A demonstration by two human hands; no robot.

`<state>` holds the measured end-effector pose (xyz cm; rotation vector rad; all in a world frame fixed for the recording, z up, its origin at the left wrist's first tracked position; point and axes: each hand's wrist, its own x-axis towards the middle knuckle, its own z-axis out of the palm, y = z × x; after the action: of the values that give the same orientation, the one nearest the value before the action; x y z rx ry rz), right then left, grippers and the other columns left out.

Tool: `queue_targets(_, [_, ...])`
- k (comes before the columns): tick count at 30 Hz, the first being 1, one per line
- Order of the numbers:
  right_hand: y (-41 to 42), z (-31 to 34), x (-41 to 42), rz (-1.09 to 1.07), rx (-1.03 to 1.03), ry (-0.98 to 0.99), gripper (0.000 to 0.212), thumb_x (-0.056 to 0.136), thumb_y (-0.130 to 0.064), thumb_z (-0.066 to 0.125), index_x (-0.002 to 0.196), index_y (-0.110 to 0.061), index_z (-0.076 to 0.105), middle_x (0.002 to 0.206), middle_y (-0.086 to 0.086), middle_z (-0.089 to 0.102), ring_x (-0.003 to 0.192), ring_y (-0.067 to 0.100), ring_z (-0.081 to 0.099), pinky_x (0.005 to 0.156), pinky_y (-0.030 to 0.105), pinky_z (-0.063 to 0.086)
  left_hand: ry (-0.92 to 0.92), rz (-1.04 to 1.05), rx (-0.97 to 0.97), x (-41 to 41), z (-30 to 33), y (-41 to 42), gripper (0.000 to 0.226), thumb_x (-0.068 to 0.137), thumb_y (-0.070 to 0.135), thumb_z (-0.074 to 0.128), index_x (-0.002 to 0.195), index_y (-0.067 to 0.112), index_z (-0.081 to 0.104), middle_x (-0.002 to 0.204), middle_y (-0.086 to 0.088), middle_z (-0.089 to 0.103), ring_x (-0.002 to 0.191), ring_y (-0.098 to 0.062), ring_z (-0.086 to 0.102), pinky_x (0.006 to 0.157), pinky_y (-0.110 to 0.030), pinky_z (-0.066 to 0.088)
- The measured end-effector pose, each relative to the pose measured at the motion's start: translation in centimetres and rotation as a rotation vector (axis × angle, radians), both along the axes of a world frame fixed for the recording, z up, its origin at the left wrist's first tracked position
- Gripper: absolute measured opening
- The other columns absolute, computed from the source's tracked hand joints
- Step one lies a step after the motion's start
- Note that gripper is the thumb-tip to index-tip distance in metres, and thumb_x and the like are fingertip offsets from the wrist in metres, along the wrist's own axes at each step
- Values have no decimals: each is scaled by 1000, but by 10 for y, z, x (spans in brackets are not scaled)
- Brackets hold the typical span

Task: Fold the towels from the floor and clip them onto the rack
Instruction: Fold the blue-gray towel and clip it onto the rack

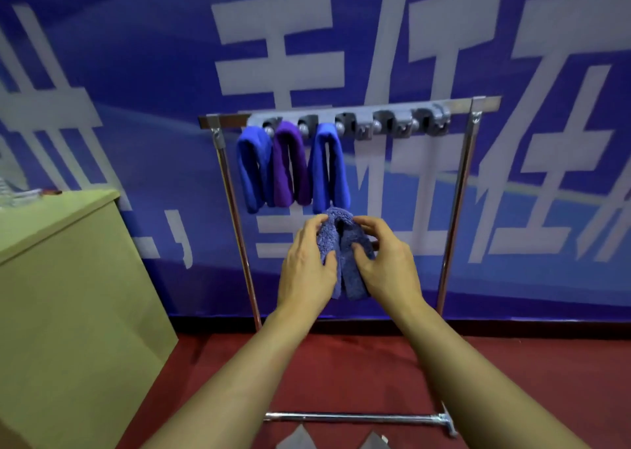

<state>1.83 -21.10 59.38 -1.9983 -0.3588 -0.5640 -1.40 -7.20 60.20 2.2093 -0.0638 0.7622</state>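
Note:
A fluffy grey-blue towel (348, 264) is bunched and folded between both hands in front of the rack. My left hand (305, 271) grips its left side and my right hand (384, 264) grips its right side. The metal rack (457, 189) carries a grey clip bar (355, 116) along its top rail. Three folded towels hang from the left clips: a blue towel (251, 168), a purple towel (290, 165) and another blue towel (329, 168). The clips to the right (403, 126) hold nothing. The held towel sits just below the third hanging towel.
A pale green cabinet (68, 278) stands at the left with small items on top. A blue banner wall (512, 209) is behind the rack. The rack's base bar (355, 417) lies on the red carpet (341, 373). Grey shapes (297, 440) show at the bottom edge.

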Motion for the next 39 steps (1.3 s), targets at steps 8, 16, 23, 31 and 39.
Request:
queue_targets(8, [-23,96,45,-123,-36,-309,28,92,-8,53,106,-31,61,100,-11,68,85,17,63,66,44,54,-291,25,119,49,94,-37,37,89,3,60,119,24,51,121,2,55,107,-20,58,84,-39,51])
queue_targets(16, [-27,123,109,-260,-164,-494,37,94,-7,54,126,-23,64,121,-5,67,105,22,62,66,43,55,-301,116,196,119,124,-41,49,93,2,54,137,24,52,133,4,51,114,-20,57,85,-36,53])
queue_targets(23, [-34,122,150,-289,-215,-561,47,86,2,61,128,-20,62,124,-2,66,107,23,60,67,37,54,-339,144,286,160,127,-41,56,90,-3,56,139,23,50,132,4,50,117,-22,55,87,-38,54])
queue_targets(31, [-29,84,162,-267,-244,-467,43,86,0,62,122,-22,65,121,-6,67,105,20,60,62,36,53,-255,220,262,167,94,-45,55,88,-4,54,137,21,50,139,2,51,123,-25,52,78,-41,55])
queue_targets(39, [-20,85,157,-41,56,-150,51,81,0,51,115,-36,39,111,-5,60,94,21,61,72,48,54,-139,92,50,165,88,-51,46,85,-3,51,118,26,36,107,-3,53,98,-27,56,72,-42,48])
